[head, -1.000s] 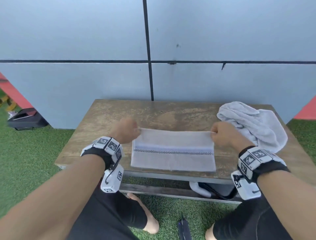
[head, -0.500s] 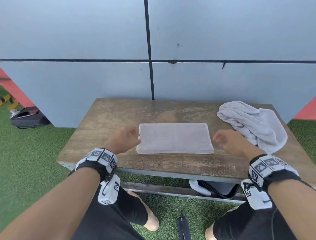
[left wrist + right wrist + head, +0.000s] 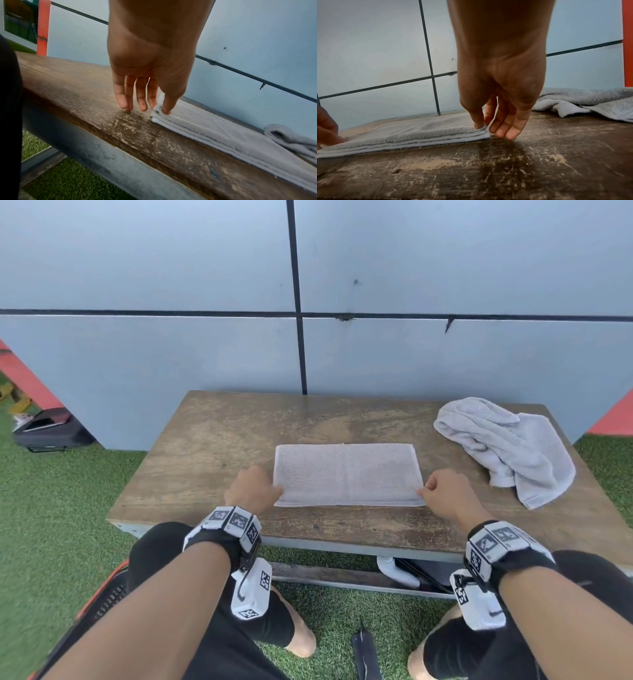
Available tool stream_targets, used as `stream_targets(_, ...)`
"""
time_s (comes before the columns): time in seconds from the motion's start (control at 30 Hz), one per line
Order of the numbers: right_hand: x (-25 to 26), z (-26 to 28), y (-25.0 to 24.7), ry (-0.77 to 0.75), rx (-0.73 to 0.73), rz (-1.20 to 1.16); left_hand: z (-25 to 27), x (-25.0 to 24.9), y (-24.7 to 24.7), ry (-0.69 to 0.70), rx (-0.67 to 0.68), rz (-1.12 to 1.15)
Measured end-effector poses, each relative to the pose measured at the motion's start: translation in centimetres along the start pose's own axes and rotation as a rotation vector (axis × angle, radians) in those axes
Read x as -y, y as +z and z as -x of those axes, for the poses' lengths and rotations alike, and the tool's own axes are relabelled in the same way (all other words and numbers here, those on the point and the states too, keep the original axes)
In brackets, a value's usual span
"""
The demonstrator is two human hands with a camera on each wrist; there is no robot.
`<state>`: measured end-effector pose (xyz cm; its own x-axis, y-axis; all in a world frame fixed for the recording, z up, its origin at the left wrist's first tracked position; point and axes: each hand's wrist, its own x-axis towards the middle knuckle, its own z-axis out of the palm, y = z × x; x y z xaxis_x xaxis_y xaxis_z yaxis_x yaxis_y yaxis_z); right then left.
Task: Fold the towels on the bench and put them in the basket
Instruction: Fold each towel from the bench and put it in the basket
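Observation:
A grey towel (image 3: 347, 474), folded into a flat rectangle, lies in the middle of the wooden bench (image 3: 222, 446). My left hand (image 3: 279, 493) pinches its near left corner between thumb and forefinger (image 3: 159, 108), lifting the top layers slightly. At the near right corner my right hand (image 3: 421, 491) pinches the top layer the same way (image 3: 482, 124), the other fingers hanging loose. A second grey towel (image 3: 507, 446) lies crumpled at the bench's far right. A black perforated container with an orange rim (image 3: 109, 594), perhaps the basket, shows by my left knee.
A grey panelled wall (image 3: 445, 354) stands right behind the bench. Artificial grass surrounds it. A dark bag (image 3: 51, 429) lies on the grass at far left. White and black items (image 3: 411, 573) sit under the bench at the right.
One second ago both hands carried the towel's edge over in a fold. Half a second ago it lay folded with the hands off it. Now both hands pinch its near corners.

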<state>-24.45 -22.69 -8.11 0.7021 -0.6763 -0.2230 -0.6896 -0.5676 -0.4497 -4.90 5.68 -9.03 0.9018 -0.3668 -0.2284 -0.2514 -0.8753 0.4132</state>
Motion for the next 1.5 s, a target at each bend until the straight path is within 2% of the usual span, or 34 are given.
stream_targets(0.13, 0.6, -0.4, -2.4, -0.038, -0.035, -0.062, -0.2, -0.4, -2.1, 0.016, -0.083, 0.153)
stream_targets(0.2, 0.8, -0.8, -3.6, -0.041, 0.014, -0.089, 0.0, -0.5, -2.8, -0.008, -0.095, 0.228)
stream_targets(0.4, 0.1, -0.7, -3.2, 0.05, 0.229, -0.087, 1.4, -0.2, -1.3, -0.067, -0.011, 0.208)
stream_targets(0.53, -0.4, -0.5, -2.0, 0.11, 0.308, 0.008, 1.9, 0.0, -0.5, -0.078, 0.033, 0.183)
stream_targets(0.6, -0.2, -0.5, -2.0, 0.134, 0.314, 0.067, 1.7, -0.2, -0.5, -0.089, 0.049, 0.153)
stream_targets(0.67, 0.3, -0.5, -1.9, 0.141, 0.207, 0.149, 1.0, -0.4, -0.5, -0.075, 0.007, 0.117)
stream_targets(0.73, 0.8, -0.8, -1.3, 0.08, -0.013, 0.147, -0.1, -0.9, -0.1, -0.009, -0.076, 0.108)
stream_targets(0.8, 1.9, -1.2, 0.0, -0.103, -0.166, 0.088, -1.2, -2.0, 1.0, 0.138, -0.139, 0.113)
stream_targets(0.83, 2.9, -1.4, 0.8, -0.208, -0.181, 0.079, -1.6, -2.9, 1.6, 0.231, -0.164, 0.101)
stream_targets(0.9, 4.8, -1.9, 2.8, -0.359, -0.119, 0.104, -2.4, -4.9, 3.0, 0.401, -0.178, 0.057)
stream_targets(0.97, 6.4, -2.6, 5.1, -0.444, -0.045, 0.136, -3.1, -6.9, 4.6, 0.489, -0.138, -0.016)
stream_targets(1.13, 7.4, -3.6, 9.6, -0.472, 0.05, 0.223, -3.0, -8.1, 8.6, 0.468, -0.009, -0.21)
stream_targets(1.27, 5.7, -3.9, 10.4, -0.497, -0.044, 0.322, -3.2, -7.3, 9.7, 0.45, -0.041, -0.253)
stream_targets(1.5, 5.5, -4.1, 10.5, -0.458, -0.033, 0.28, -3.3, -7.1, 9.9, 0.443, -0.066, -0.208)
